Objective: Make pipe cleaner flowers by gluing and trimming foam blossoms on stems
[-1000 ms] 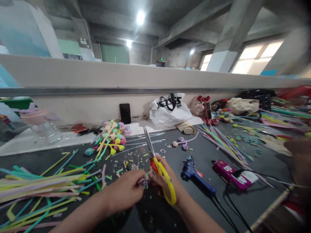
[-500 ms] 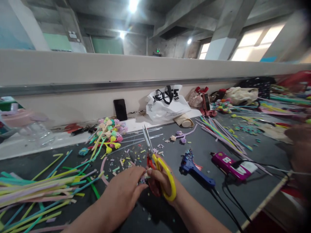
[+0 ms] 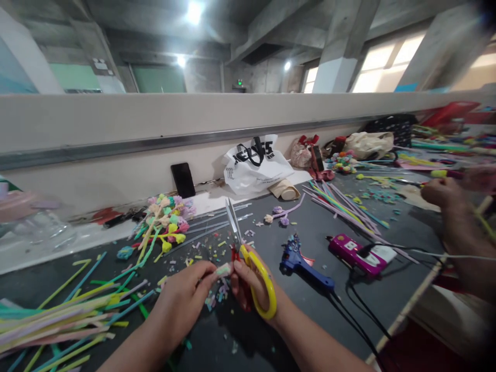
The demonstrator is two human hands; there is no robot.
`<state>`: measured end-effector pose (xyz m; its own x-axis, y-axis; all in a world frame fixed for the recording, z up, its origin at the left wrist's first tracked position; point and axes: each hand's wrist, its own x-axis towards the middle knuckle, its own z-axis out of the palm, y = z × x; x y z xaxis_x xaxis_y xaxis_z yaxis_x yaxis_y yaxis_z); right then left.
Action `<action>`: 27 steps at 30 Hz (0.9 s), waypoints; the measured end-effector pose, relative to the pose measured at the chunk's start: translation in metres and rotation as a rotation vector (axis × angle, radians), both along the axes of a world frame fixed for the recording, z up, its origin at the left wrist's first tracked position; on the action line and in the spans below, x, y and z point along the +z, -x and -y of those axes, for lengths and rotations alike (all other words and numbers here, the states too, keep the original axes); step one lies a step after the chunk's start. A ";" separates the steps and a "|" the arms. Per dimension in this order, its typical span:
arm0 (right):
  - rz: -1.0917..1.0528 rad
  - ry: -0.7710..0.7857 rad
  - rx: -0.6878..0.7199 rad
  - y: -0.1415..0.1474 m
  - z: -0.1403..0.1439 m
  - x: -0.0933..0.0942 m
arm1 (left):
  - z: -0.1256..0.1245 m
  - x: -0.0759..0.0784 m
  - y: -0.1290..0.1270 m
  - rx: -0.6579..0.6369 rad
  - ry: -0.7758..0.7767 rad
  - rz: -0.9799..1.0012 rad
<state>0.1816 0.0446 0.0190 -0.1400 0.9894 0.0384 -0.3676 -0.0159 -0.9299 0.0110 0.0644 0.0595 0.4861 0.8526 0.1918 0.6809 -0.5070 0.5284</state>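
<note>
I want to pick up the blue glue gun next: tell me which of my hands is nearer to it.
Right. Your right hand, holding the scissors, sits just left of the blue glue gun; your left hand is farther left, beyond the scissors.

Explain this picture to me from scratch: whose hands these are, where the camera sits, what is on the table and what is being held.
The camera is worn on a person's head and looks forward and down, so the two bare arms coming in from the bottom are the wearer's own. The left hand pinches a small pale fuzzy piece between its fingertips. The right hand holds yellow-handled scissors, blades pointing away and up. On the dark table lie coloured fuzzy stems, cut scraps, a bunch of small made flowers, a blue glue gun, a pink device with a cable and a white plastic bag. The hand at the right edge belongs to another person.
</note>
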 end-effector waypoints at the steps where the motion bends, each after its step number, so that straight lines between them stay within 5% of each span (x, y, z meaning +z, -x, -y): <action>1: -0.004 -0.016 -0.006 0.000 0.000 0.000 | -0.001 0.002 0.000 0.007 0.044 0.020; 5: -0.010 -0.065 -0.027 -0.001 0.003 0.006 | -0.002 0.008 0.000 -0.038 0.152 0.021; 15: -0.135 -0.051 0.006 0.001 0.004 0.005 | 0.002 0.005 0.001 -0.157 0.094 -0.041; 20: -0.187 -0.103 -0.041 0.001 0.003 0.009 | -0.013 0.035 0.006 -0.133 0.208 0.108; 23: -0.167 -0.138 -0.096 0.000 0.007 0.014 | -0.024 0.057 0.013 -0.065 0.374 0.342; 27: 0.015 -0.196 -0.110 -0.003 0.015 0.014 | -0.032 0.071 0.018 -0.129 0.557 0.680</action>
